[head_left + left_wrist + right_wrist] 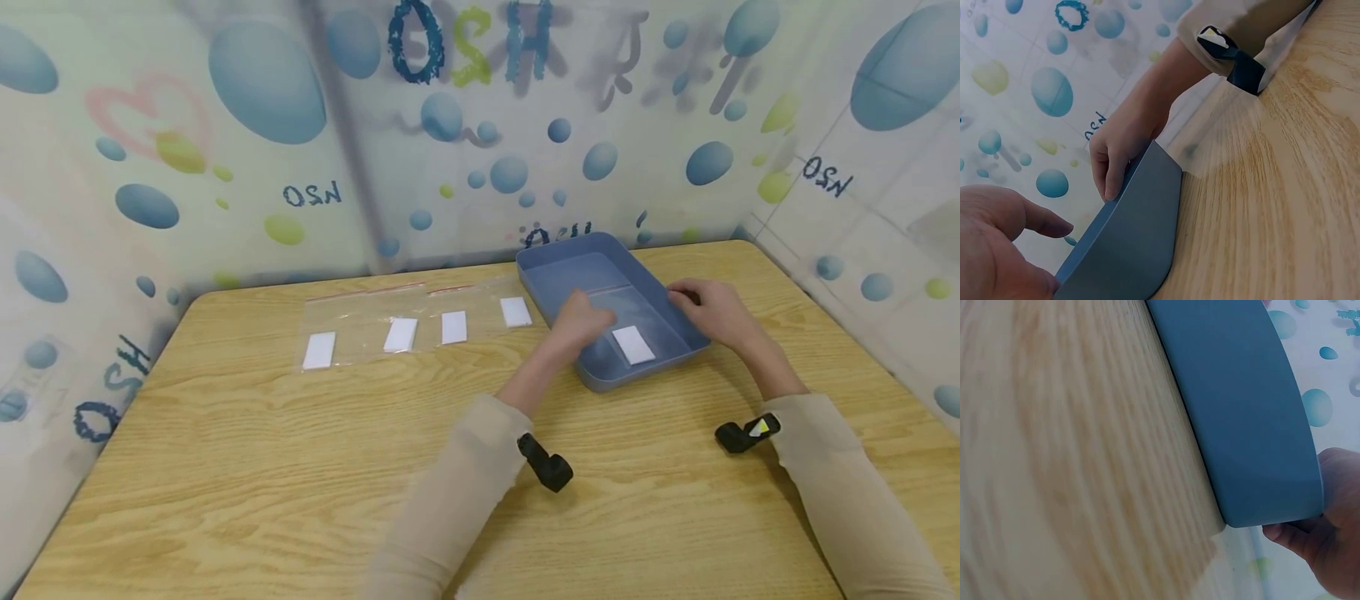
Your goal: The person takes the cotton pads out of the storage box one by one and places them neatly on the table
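Observation:
A shallow blue-grey tray [555, 258] stands at the back right of the table. In it lies a clear zip bag [619, 302] with a white rectangular piece [633, 345] inside. My left hand [579, 321] is over the tray's left side. In the left wrist view, the left thumb [1038, 281] is close to the tray's rim and a finger stretches over it, with a gap between them. My right hand [712, 312] grips the tray's right wall, its thumb [1285, 534] outside and the other fingers mostly hidden behind the wall.
Left of the tray, several clear zip bags [360, 321] lie in a row on the wooden table [300, 467], each with a white piece [320, 350]. A patterned wall covering [465, 200] rises right behind the table's back edge. Black wrist cameras [547, 465] sit at both cuffs.

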### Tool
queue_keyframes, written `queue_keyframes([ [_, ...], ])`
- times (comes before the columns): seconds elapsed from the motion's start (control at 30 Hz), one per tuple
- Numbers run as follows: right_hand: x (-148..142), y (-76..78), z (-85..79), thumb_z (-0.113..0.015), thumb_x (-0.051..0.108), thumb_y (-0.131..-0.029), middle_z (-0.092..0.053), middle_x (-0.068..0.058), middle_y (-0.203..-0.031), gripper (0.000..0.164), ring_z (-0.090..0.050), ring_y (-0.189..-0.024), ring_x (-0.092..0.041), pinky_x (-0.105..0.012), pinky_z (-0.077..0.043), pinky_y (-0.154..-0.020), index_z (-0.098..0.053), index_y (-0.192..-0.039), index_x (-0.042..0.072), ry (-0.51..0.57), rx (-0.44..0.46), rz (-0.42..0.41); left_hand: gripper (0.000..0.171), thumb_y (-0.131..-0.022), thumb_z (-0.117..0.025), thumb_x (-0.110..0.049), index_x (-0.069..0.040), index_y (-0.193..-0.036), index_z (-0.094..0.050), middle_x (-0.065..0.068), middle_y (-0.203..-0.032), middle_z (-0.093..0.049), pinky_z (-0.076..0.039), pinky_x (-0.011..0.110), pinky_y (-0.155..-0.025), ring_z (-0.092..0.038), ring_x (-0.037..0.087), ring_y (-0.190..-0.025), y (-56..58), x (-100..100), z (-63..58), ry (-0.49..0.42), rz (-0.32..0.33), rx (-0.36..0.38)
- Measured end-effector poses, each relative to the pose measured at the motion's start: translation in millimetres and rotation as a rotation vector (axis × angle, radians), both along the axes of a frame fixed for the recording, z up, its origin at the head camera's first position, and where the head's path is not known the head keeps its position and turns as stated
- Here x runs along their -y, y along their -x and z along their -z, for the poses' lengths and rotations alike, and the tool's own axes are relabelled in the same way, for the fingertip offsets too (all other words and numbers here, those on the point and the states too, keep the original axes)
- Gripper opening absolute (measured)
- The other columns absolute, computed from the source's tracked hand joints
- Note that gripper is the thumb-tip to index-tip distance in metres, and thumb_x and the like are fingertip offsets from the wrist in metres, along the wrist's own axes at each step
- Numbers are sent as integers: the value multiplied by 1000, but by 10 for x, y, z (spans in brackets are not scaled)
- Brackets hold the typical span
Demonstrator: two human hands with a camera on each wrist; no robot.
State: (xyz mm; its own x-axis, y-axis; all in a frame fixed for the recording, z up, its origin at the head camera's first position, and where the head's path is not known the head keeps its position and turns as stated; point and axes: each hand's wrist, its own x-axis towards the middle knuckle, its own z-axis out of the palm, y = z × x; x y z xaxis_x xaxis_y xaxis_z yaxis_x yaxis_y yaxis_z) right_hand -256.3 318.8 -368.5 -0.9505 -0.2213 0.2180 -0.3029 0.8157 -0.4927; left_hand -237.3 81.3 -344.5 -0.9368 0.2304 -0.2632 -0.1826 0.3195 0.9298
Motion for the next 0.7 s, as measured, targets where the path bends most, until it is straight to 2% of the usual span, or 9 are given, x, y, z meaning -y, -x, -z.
queue_keyframes([
  [0.13,4,1,-7,-51,13,-107,-66,-32,-111,33,-63,-94,-39,-53,-50,-80,-63,-122,-13,2,17,3,72,-98,-58,-9,3,-158,-20,18,-162,-28,-34,40,-117,-39,26,-139,1,-49,23,14,-21,6],
  [0.2,7,-2,-15,-51,13,-107,-66,-31,-111,33,-63,-94,-39,-52,-50,-79,-63,-122,-13,0,20,4,68,-98,-57,-7,4,-156,-24,21,-152,-40,-43,40,-109,-52,25,-120,-2,-64,29,-1,-36,11],
  [0.23,10,-3,-18,-51,13,-107,-66,-31,-111,33,-63,-94,-38,-51,-50,-79,-63,-122,-13,0,20,5,67,-98,-57,-6,5,-155,-26,20,-145,-45,-46,39,-104,-53,24,-110,-3,-70,32,-8,-45,14],
  [0.3,15,-5,-25,-51,13,-107,-66,-31,-111,33,-63,-94,-38,-50,-50,-78,-64,-121,-13,2,18,4,63,-97,-57,-4,6,-153,-29,19,-131,-50,-48,39,-94,-50,23,-92,-7,-76,35,-38,-66,21],
  [0.33,13,-4,-27,-51,14,-107,-66,-31,-111,33,-63,-93,-38,-50,-50,-78,-64,-121,-13,3,18,2,62,-97,-57,-2,7,-152,-30,18,-126,-50,-48,39,-90,-48,22,-89,-10,-79,36,-56,-76,26],
  [0.47,18,-6,-33,-52,14,-107,-66,-32,-112,33,-63,-95,-40,-52,-50,-80,-64,-121,-14,11,20,1,57,-95,-58,-1,8,-148,-38,15,-118,-52,-47,39,-91,-49,21,-87,-11,-95,43,-94,-116,48],
  [0.6,18,-7,-29,-52,13,-106,-66,-32,-112,32,-63,-95,-40,-53,-50,-81,-64,-121,-13,4,20,8,51,-95,-59,-1,9,-142,-43,12,-102,-54,-48,40,-91,-51,17,-75,7,-129,68,-116,-133,74],
  [0.67,17,-9,-27,-51,13,-106,-66,-31,-111,32,-63,-94,-39,-52,-50,-80,-64,-121,-13,0,23,10,41,-95,-60,-1,8,-134,-49,8,-95,-51,-49,37,-85,-49,15,-69,15,-148,82,-125,-143,80],
  [0.7,16,-10,-26,-51,13,-106,-66,-31,-111,32,-63,-94,-39,-52,-50,-80,-64,-121,-13,-3,25,10,30,-96,-60,-1,9,-123,-54,7,-91,-50,-49,36,-81,-48,15,-67,20,-158,90,-120,-145,78],
])
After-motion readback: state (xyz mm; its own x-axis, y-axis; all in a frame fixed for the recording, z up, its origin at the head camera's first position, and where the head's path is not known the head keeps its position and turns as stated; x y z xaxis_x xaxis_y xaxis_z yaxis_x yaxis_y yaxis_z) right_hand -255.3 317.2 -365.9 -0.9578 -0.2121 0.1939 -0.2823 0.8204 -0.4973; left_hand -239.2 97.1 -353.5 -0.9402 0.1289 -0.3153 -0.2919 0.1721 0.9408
